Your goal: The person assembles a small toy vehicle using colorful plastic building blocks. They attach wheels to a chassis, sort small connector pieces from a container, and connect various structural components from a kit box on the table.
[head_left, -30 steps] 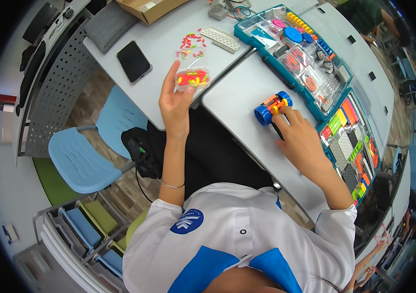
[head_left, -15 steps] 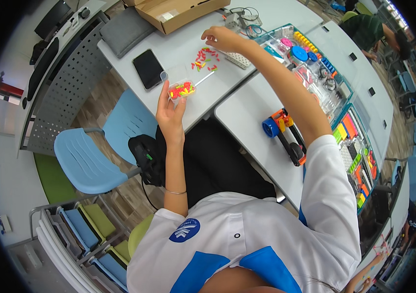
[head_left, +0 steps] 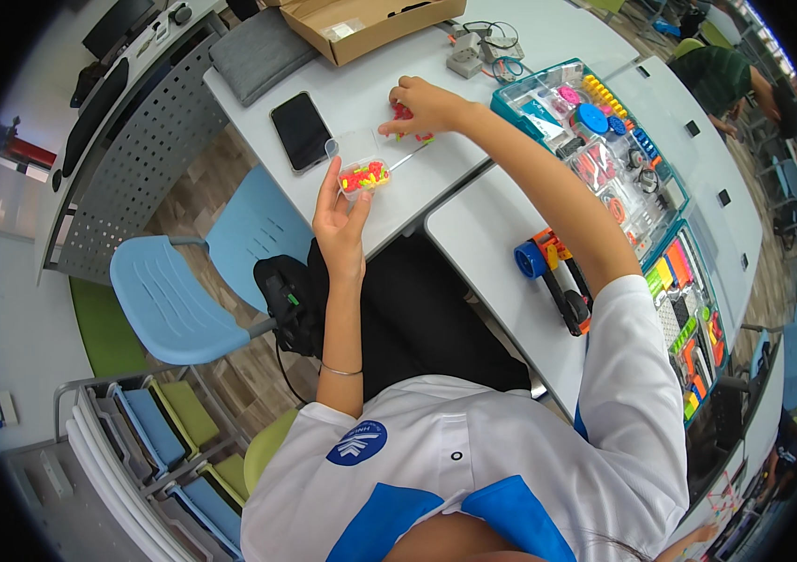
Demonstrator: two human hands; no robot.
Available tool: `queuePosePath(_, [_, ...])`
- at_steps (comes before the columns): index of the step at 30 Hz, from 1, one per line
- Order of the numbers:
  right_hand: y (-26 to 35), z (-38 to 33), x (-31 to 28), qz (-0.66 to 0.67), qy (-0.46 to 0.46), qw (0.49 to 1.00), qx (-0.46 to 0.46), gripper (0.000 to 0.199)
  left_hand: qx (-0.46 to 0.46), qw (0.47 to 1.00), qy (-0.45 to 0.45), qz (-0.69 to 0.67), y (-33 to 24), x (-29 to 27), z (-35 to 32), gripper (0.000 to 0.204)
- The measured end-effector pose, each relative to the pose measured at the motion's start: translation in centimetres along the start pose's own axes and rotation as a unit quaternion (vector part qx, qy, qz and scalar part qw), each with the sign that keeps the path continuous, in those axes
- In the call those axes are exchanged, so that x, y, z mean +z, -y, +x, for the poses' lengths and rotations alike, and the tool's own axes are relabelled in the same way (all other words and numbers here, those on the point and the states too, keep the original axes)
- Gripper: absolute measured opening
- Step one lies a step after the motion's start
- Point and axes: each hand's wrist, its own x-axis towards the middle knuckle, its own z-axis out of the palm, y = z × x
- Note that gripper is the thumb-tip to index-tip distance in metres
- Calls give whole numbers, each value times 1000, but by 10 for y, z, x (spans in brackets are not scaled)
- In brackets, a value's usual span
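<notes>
My left hand (head_left: 340, 229) holds up a small clear plastic box (head_left: 350, 194) by its sides, its lid standing open at the far side. Inside the box is a heap of small red and yellow pegs (head_left: 367, 174). Over the table my right hand (head_left: 428, 108) reaches down at a loose pile of the same kind of pegs (head_left: 401, 110). Its thumb and fingers are apart, with red pegs showing in the gap; part of the pile is hidden under the hand. A thin whitish rod (head_left: 411, 155) lies between the box and the pile.
A black phone (head_left: 301, 131) and a grey pouch (head_left: 260, 56) lie left of the pile, with a cardboard box (head_left: 361, 33) behind. Grey blocks with cables (head_left: 473, 58) stand farther back. Right are teal-edged parts trays (head_left: 595, 140) and an orange-and-black built model (head_left: 556, 278).
My right hand has come down over the loose pegs and now covers part of them. My left hand still holds the box. The whole view has shifted slightly.
</notes>
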Motion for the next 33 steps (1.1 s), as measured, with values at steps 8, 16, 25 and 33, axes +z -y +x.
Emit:
queuePosePath(8, [8,2,30,-99,-86,990,-46,43,-6,1000,-4,3,0,-2,1,64])
queuePosePath(16, [11,16,33,-147,-44,988,-28,24,-5,1000,-5,8,1,-2,0,63])
queuePosePath(25, [1,31,28,56,-88,986,132,29,11,998,24,61,4,9,25,62])
queuePosePath(33, [-14,35,-13,657,18,723,213,26,-24,994,-7,110,21,23,67,62])
